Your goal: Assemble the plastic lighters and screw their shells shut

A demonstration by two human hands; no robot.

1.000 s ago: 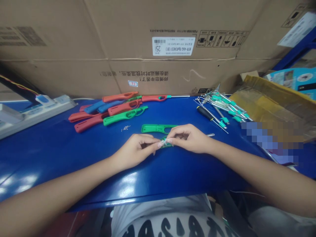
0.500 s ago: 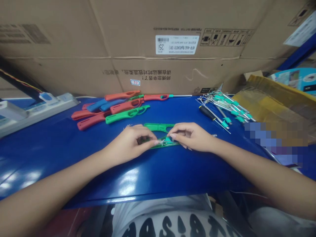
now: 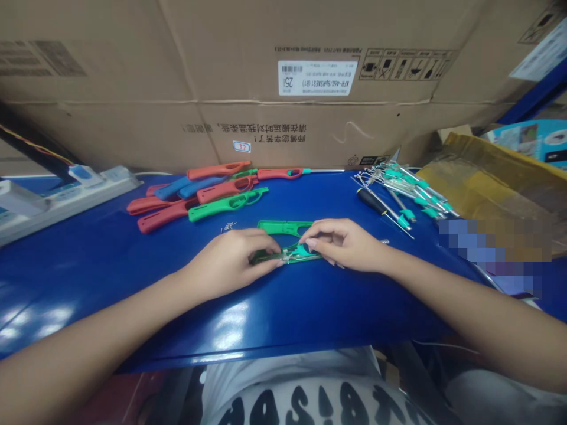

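In the middle of the blue table lies an opened green stick lighter. Its lower shell half (image 3: 291, 261) holds inner parts: a teal trigger piece (image 3: 302, 250) and thin pale wires (image 3: 287, 255). My left hand (image 3: 241, 255) is curled around the left end of this half, thumb in front and forefinger behind, slightly apart. My right hand (image 3: 343, 243) is closed at the right end, its thumb and forefinger pinching by the teal piece; its palm hides the rest of that end. Just behind, the other green shell half (image 3: 283, 228) lies on the table, partly covered by my right fingers.
Red, blue and green lighter shells (image 3: 217, 203) are heaped at the back left, near a white power strip (image 3: 88, 198). Back right lie a screwdriver (image 3: 374, 202) and several metal lighter rods with teal pieces (image 3: 419, 184), beside a taped carton (image 3: 496, 195). A large cardboard box (image 3: 248, 77) stands behind.
My left thumb and forefinger have parted from their pinch on the pale wires, which now show more fully in the shell. My right hand has hardly moved.
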